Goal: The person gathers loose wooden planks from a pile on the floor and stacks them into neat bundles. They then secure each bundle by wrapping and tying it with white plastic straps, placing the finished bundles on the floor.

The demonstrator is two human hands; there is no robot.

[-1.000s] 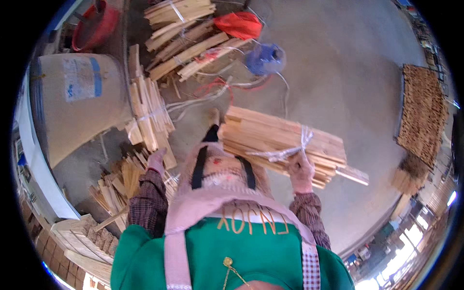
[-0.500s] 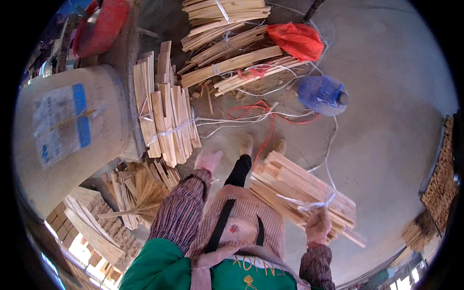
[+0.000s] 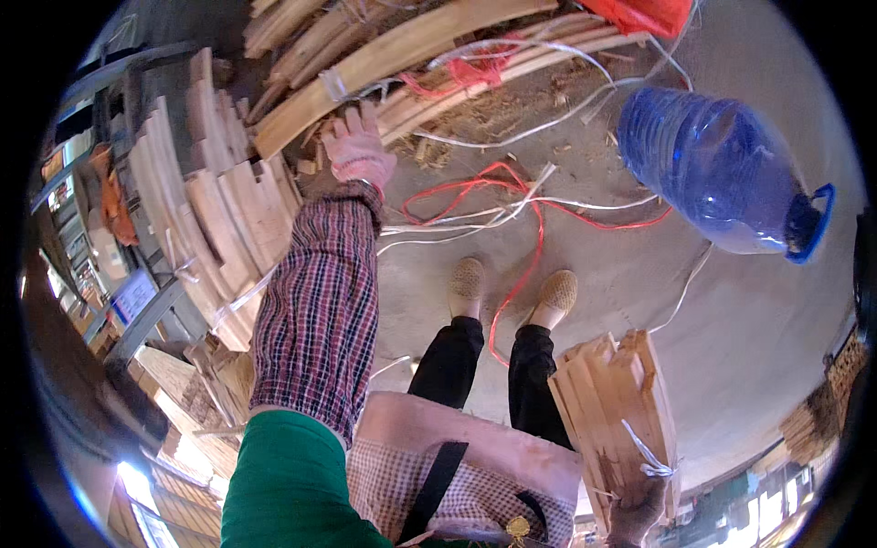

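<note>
My left hand [image 3: 359, 153], in a pale pink glove, reaches far forward with its fingers stretched out. It lies at the near end of a tied bundle of long wooden slats [image 3: 429, 41]; whether it presses on them I cannot tell. Low on the right, my right hand [image 3: 635, 516] is closed on a bundle of short wooden slats [image 3: 612, 393]. White twine [image 3: 650, 464] ties that bundle, which hangs tilted beside my right leg. Part of the right hand is dark and blurred.
Upright bundled slats [image 3: 242, 215] stand left of my left arm. Red cord [image 3: 539, 237] and white cord [image 3: 475, 219] tangle ahead of my feet. A large blue plastic bottle [image 3: 713, 169] lies at the right, below a red bag [image 3: 644, 11].
My left hand has moved forward from beside the upright slats to the long bundle. My view has leaned forward, and the right-hand bundle now hangs steeper, lower in the picture.
</note>
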